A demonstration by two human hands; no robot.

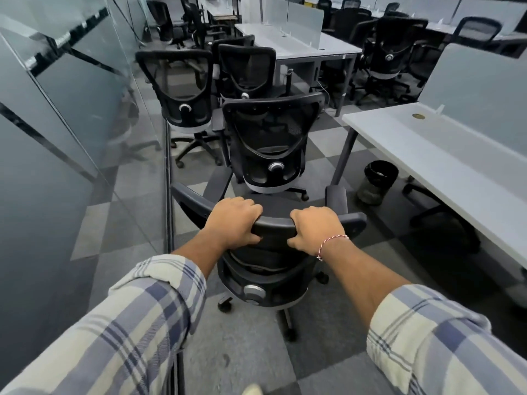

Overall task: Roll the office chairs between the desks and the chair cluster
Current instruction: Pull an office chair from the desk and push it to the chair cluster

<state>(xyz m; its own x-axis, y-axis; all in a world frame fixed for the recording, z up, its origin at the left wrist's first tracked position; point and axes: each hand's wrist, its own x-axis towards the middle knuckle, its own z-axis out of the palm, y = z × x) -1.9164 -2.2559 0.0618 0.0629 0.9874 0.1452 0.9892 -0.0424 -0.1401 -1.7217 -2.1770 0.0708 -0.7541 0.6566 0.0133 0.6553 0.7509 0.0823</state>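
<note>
One glass wall (pixel 71 109): set along the left of the carpeted aisle.
Two white surfaces: the near surface (pixel 456 155) is seen at the right; the far surface (pixel 299 42) lies beyond it and is fitted with frosted dividers.
Four chairs in the aisle: the held chair (pixel 273 228) is nearest. Just ahead, three are clustered: the middle chair (pixel 271 143), the left chair (pixel 176 89) by the glass, and the back chair (pixel 246 72).
One bin (pixel 376 181): black, stood on the floor beside the near surface's leg; its contents cannot be made out.
Two hands: the left hand (pixel 233 223) and right hand (pixel 312 229) are curled round the held chair's top rail.
One thread bracelet (pixel 332 242): worn on the right wrist.
</note>
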